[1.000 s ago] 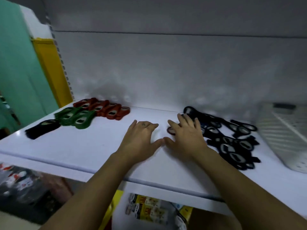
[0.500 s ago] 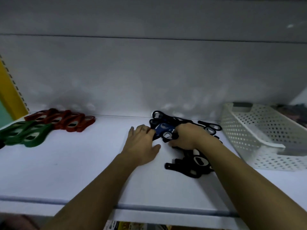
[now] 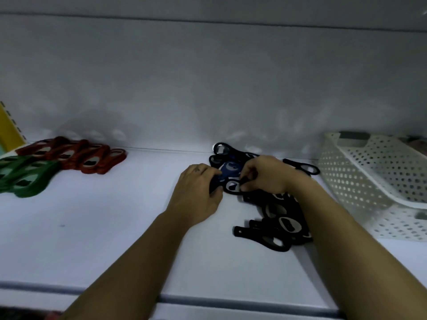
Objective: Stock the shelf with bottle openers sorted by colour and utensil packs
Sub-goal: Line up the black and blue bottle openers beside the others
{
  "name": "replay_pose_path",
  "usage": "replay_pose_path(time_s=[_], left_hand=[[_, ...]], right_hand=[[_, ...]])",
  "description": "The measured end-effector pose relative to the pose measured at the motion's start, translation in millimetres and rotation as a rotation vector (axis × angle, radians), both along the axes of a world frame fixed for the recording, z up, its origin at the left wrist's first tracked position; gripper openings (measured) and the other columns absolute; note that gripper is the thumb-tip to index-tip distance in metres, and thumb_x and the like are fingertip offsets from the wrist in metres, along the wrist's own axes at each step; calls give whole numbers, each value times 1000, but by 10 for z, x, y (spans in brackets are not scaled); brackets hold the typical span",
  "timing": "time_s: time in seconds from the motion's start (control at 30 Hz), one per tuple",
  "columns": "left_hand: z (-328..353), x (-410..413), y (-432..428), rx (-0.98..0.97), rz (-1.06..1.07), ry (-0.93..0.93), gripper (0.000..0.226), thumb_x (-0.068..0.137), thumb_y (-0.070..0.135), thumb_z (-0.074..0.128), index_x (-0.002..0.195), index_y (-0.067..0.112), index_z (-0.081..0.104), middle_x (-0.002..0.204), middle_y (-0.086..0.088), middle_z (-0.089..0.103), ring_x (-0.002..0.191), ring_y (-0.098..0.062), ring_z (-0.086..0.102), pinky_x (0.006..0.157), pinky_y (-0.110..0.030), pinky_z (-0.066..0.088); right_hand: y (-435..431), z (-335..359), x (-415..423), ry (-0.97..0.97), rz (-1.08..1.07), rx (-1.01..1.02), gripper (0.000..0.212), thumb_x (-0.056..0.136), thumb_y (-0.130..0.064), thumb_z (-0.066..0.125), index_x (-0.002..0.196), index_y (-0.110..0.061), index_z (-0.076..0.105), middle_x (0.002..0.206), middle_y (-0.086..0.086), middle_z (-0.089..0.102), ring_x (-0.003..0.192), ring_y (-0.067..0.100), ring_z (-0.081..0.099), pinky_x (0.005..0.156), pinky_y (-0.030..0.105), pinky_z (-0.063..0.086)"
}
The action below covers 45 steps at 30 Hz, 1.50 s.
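Note:
A heap of black bottle openers lies on the white shelf, right of centre. My left hand curls its fingers round the handle of a blue bottle opener at the heap's left edge. My right hand pinches a black bottle opener just in front of the blue one. Red bottle openers lie in a row at the far left. Green bottle openers lie in front of them.
A white perforated plastic basket stands tilted at the right end of the shelf. The shelf's back wall rises right behind the piles. A yellow upright borders the shelf at the far left. The shelf's front edge runs below my forearms.
The view has swung to the right. Both hands moved from flat on the shelf into the black heap; the left now grips a blue opener and the right pinches a black one.

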<state>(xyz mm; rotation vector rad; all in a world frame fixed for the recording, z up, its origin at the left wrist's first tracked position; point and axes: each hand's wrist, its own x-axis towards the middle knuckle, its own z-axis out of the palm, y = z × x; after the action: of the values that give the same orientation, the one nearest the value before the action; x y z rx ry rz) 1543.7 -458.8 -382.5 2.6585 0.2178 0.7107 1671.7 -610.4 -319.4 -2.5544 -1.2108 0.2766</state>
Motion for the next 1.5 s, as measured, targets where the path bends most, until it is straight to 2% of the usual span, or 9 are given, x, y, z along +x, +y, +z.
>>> replay_pose_path(time_s=[0.2,0.4,0.57,0.73,0.93,1.17,1.3,1.37,1.5], left_hand=[[-27,-30,-9,-117,3,-109,24,90,25,59,111,14,65,102,-1,64,101,-18,54,85,-28,44],[143,-118,-27,-494,146,-262,16,96,30,56,105,18,63,93,4,68,84,-10,63,74,-26,52],[172,-242,-59,-644,90,-171,22,80,27,79,75,24,57,67,10,61,57,1,53,55,-10,42],[189,-255,18,-917,44,-264,15,84,19,75,80,10,63,76,-12,67,67,-15,59,64,-32,50],[230,-278,20,-1125,42,-287,11,95,8,57,91,-2,58,84,-16,69,73,-25,73,66,-38,61],[212,-273,97,-1286,43,-309,8,90,-3,51,84,0,56,104,-37,62,87,-38,71,64,-36,59],[184,-263,112,-1198,32,-236,4,83,6,55,79,7,55,84,-27,69,67,-44,65,50,-31,42],[169,-259,122,-1196,-42,-227,7,85,5,56,80,10,57,66,-10,65,51,-31,58,48,-25,37],[168,-229,103,-1243,-139,-195,21,100,22,51,98,10,68,82,-9,68,74,-22,63,73,-36,51]], right_hand=[[22,288,23,63,-72,337,19,78,-23,80,81,-16,63,73,-1,61,65,12,56,61,25,44],[142,45,-324,665,-147,970,15,84,2,67,84,-6,55,62,6,58,54,20,64,54,30,57],[110,-14,-438,772,-106,907,17,82,2,69,75,-6,56,67,14,64,59,21,68,58,30,58],[-1,-78,-259,57,-147,442,11,83,-24,75,80,-23,65,73,-12,66,69,3,62,60,5,42],[50,-158,-313,-100,-23,70,52,77,-34,80,124,-24,61,113,-6,65,106,14,59,83,21,40],[80,-99,-368,-35,-36,397,16,84,-16,74,95,-25,71,84,-9,62,77,7,58,71,18,43],[107,20,-496,524,-102,884,4,84,-10,72,83,-13,70,68,-3,66,58,7,57,59,17,45],[173,-7,-601,697,-88,900,7,82,-8,73,87,-6,68,63,-3,66,53,7,56,52,19,43],[316,-117,-726,649,-91,889,11,81,-2,73,88,2,66,57,-5,65,49,6,60,46,18,44]])
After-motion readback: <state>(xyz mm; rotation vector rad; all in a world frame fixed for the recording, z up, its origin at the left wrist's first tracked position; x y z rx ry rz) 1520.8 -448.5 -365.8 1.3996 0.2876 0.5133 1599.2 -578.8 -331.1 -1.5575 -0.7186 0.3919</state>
